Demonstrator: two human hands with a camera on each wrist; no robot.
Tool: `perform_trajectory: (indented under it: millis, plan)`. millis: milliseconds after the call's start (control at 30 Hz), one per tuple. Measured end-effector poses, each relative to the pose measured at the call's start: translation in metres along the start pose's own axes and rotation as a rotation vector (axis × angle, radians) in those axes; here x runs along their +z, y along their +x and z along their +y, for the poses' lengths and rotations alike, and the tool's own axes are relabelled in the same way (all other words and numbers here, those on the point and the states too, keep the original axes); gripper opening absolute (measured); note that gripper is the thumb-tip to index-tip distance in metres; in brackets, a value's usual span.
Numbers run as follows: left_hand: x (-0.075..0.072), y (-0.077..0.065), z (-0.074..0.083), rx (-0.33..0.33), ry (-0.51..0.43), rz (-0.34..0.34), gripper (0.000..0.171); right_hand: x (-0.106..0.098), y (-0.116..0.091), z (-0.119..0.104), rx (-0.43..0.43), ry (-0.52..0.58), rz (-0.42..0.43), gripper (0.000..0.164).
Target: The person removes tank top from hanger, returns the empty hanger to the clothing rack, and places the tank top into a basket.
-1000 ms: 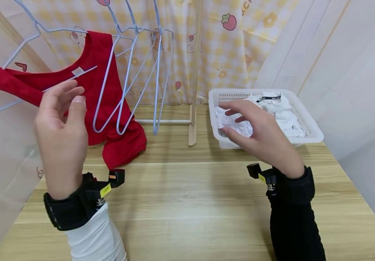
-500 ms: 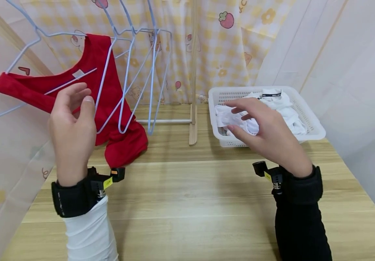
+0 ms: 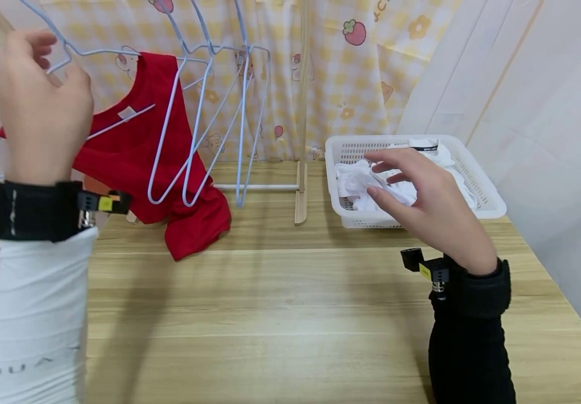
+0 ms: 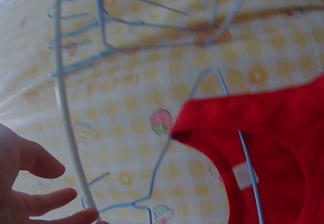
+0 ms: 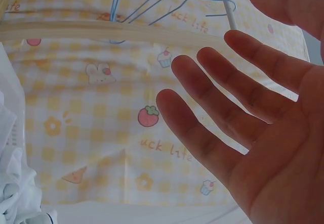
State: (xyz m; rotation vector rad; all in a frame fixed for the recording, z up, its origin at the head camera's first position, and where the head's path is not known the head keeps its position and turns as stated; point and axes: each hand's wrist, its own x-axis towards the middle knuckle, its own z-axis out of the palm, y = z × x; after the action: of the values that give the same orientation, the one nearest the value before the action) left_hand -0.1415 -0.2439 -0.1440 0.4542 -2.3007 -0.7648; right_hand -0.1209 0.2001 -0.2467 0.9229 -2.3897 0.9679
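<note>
My left hand is raised at the upper left, overlapping the light-blue hanger that carries a red sleeveless top. In the left wrist view its relaxed fingers are spread beside the white rail, holding nothing. The top hangs aslant, its lower end lying on the table, a pale label at its neck. My right hand hovers in front of the white basket, fingers loosely bent and nothing in them. White clothes lie in the basket, partly hidden by that hand.
Several bare blue hangers hang to the right of the red top. A wooden rack post with a foot stands on the wooden table. Behind is a yellow checked curtain.
My left hand has risen and moved left, from in front of the red top toward the top of its hanger. My right hand has shifted slightly right, still over the basket's front.
</note>
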Motion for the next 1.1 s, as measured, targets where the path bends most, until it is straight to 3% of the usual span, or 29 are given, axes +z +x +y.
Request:
perform_trajectory:
  millis: [200,300,367,533,733,933,1100]
  plan:
    - [-0.005,0.035,-0.012,0.004,0.187,-0.141,0.063,-0.001,0.000,0.000,0.001,0.025,-0.009,0.050]
    - [-0.004,0.048,-0.017,0.004,0.233,-0.229,0.065,-0.001,-0.001,0.000,0.008,0.037,-0.010,0.050]
    - [-0.003,0.054,-0.019,0.019,0.248,-0.253,0.063,-0.002,-0.001,0.000,0.010,0.041,-0.013,0.050]
    - [-0.002,0.060,-0.024,0.047,0.290,-0.244,0.055,-0.003,-0.002,0.001,0.015,0.024,-0.012,0.048]
    - [-0.002,0.064,-0.026,0.032,0.296,-0.237,0.054,-0.005,-0.002,-0.001,0.026,0.037,-0.005,0.047]
    - [-0.010,0.056,-0.017,0.023,0.283,-0.186,0.054,-0.004,-0.002,-0.001,0.033,0.033,-0.002,0.047]
    - [-0.019,0.046,-0.008,0.063,0.299,-0.139,0.057,-0.005,-0.003,0.000,0.034,0.027,0.010,0.047]
